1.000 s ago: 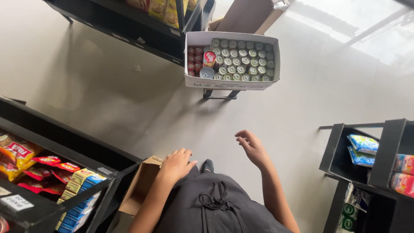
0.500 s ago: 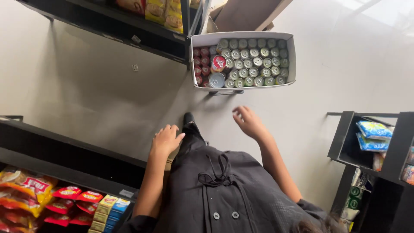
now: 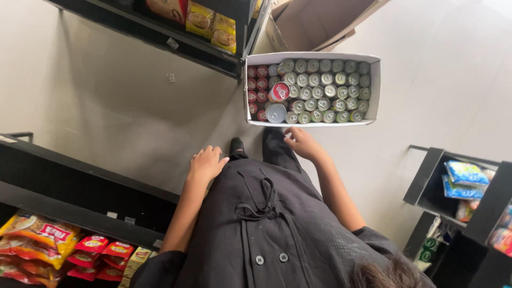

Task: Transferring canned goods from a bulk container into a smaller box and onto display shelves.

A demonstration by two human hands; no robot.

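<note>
View: looking straight down from the head over a black buttoned garment [image 3: 266, 234] with a tied drawstring, onto a pale floor [image 3: 106, 96].
Left hand: the left hand [image 3: 207, 163] hangs beside the body at the left of the garment, fingers loosely curled and half open, holding nothing.
Right hand: the right hand [image 3: 301, 143] is stretched forward, palm down, fingers spread and relaxed, empty; its fingertips lie just below the near edge of the tray, and it is hard to tell whether they touch it.
Tray of cans: a white cardboard tray [image 3: 374, 88] stands on the floor straight ahead, packed with upright cans [image 3: 325, 90] seen from their tops, silver-lidded ones filling most of it and red ones [image 3: 256, 88] in the left columns.
Loose cans: one red and white can [image 3: 280, 92] lies tilted on top of the others, with a silver-topped can [image 3: 276, 113] just beside it at the near edge.
Beyond the tray: an open brown cardboard box [image 3: 320, 21].
Far left: a dark shelf [image 3: 160, 40] carrying yellow snack packets [image 3: 210, 21].
Near left: a black shelf [image 3: 80, 186] with red and yellow snack bags [image 3: 48, 240] below it.
Right: a black rack [image 3: 432, 181] holding blue packets [image 3: 464, 178].
Feet: a dark shoe [image 3: 236, 145] shows between the garment and the tray.
</note>
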